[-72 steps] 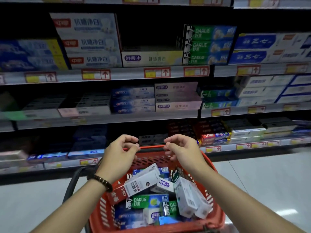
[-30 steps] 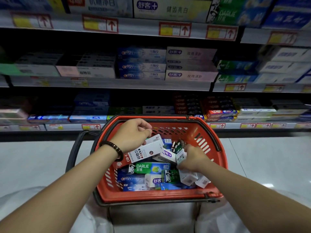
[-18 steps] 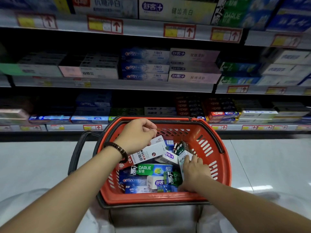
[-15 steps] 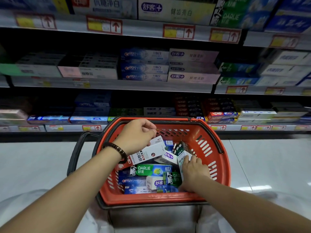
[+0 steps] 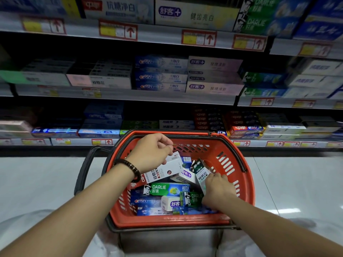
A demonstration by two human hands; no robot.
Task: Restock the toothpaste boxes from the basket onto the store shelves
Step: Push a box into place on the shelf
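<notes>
A red plastic basket (image 5: 239,184) sits in front of me, holding several toothpaste boxes. My left hand (image 5: 151,154) grips the far end of a white box with a red stripe (image 5: 167,169), which lies tilted on top of the pile. My right hand (image 5: 217,186) reaches into the basket's right side, its fingers curled round a white-and-green box (image 5: 201,175) that stands on end. A green Darlie box (image 5: 167,189) lies flat beneath both.
Store shelves (image 5: 130,95) with rows of toothpaste boxes and price tags run across the view beyond the basket. The lowest shelf (image 5: 74,140) is just behind the basket's rim. Pale tiled floor (image 5: 297,182) lies to either side. The basket's black handle (image 5: 83,169) hangs left.
My hands left the basket's rim and went down into it. The left took hold of the white box, the right closed on the white-and-green box. My view tilted down.
</notes>
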